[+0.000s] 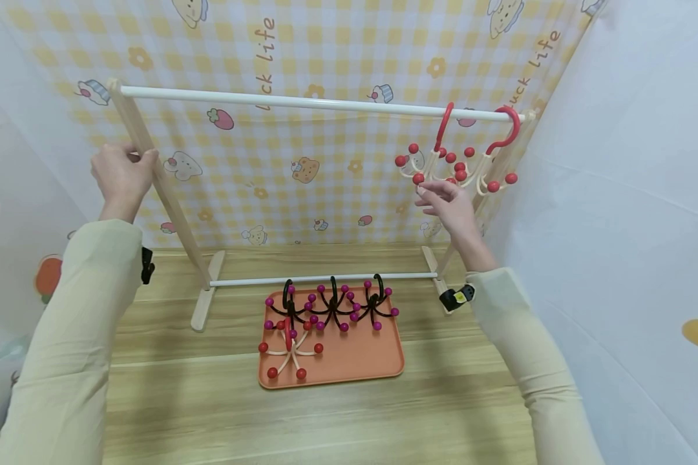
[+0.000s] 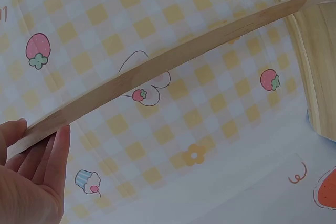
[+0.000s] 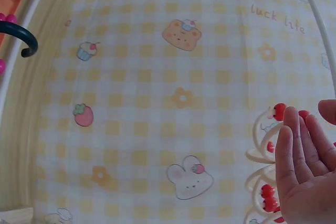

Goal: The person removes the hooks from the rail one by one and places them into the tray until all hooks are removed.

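Observation:
My left hand [image 1: 123,174] grips the left wooden post [image 1: 171,200] of a rack, thumb on one side and fingers on the other in the left wrist view. Two cream multi-prong hangers with red hooks and red ball tips hang from the white top rod [image 1: 302,102] near its right end: one hanger [image 1: 444,127] further left, another hanger [image 1: 510,137] by the right post. My right hand [image 1: 450,206] is just below the left one's balls, fingers straight and thumb apart in the right wrist view. Whether its fingertips touch a ball I cannot tell.
On the wooden table, an orange tray [image 1: 360,361] holds three black hangers [image 1: 333,307] with magenta balls and one cream hanger [image 1: 293,352] with a red hook. The rack's lower white rod [image 1: 250,282] runs behind the tray. A checked cloth [image 1: 337,213] hangs behind the rack.

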Tool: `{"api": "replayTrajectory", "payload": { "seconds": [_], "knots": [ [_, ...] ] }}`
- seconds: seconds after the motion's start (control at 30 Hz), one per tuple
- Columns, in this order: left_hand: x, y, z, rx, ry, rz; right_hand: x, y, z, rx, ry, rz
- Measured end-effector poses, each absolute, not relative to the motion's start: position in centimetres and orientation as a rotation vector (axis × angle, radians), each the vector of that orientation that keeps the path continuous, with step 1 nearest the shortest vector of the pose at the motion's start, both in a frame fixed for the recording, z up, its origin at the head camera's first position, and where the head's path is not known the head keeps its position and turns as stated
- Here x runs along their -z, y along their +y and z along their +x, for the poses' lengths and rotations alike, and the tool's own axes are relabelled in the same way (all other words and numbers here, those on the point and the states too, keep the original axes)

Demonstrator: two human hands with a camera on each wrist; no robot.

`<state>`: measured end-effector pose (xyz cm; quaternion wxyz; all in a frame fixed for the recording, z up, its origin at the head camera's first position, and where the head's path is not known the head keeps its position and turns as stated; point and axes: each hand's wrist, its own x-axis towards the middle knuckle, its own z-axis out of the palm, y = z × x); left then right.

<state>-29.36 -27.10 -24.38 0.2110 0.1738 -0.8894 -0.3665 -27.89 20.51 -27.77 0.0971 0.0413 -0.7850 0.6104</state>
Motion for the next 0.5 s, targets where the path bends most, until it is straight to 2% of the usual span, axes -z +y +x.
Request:
{"api": "replayTrajectory", "payload": {
  "seconds": [0.5],
  "knots": [
    [24.5, -27.2, -29.5, 1.023, -2.473, 0.480, 24.3, 21.0, -27.7, -1.898, -2.082, 0.141]
  ]
}}
